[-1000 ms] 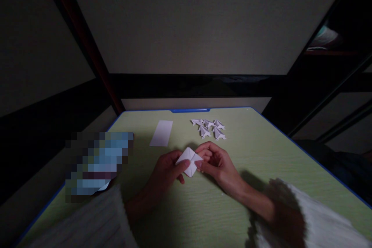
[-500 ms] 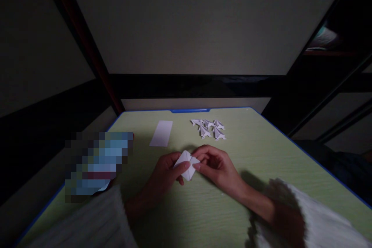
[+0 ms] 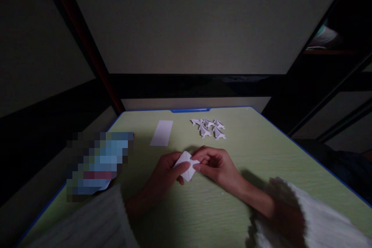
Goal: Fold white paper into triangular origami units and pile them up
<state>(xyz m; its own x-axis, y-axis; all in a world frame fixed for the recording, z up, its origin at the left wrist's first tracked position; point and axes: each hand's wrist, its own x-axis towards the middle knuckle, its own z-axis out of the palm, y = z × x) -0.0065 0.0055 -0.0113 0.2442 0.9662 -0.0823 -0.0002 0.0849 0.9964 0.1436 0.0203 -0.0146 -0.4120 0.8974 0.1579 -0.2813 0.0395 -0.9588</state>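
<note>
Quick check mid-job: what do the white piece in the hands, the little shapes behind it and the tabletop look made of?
The white piece, pinched by left hand and right hand: thin matte paper, judging by sharp creases. Little shapes: likely the same paper, crisp pointed folds. Tabletop: pale green, faint streaky grain, blue rim; perhaps laminate or plastic, too dim to tell.

Open tabletop beside paper figures

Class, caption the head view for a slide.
The left hand and right hand pinch folded white paper over green table; folded figures lie beyond.
</note>
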